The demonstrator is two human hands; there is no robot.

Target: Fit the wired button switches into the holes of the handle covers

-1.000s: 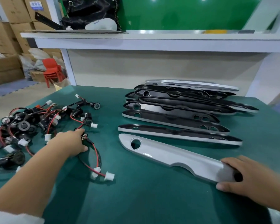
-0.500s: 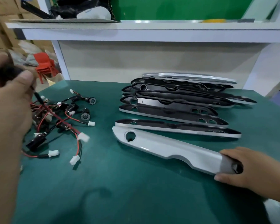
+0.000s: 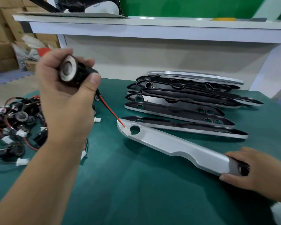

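Head view: your L hand [image 3: 66,98] is up above the green mat [image 3: 136,184], fingers curled tight round a black button switch [image 3: 71,71]. Its red/black wire [image 3: 109,109] hangs down, white connector [image 3: 126,131] right at the hole [image 3: 135,129] of the silver handle cover [image 3: 177,146]. Your R hand [image 3: 256,172] grips that cover's near end. Spare switches [image 3: 15,124] piled left, other covers [image 3: 185,101] stacked behind.

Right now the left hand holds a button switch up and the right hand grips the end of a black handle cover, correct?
No: in the head view the right hand grips the end of the silver handle cover, not a black one. The left hand does hold a button switch up.
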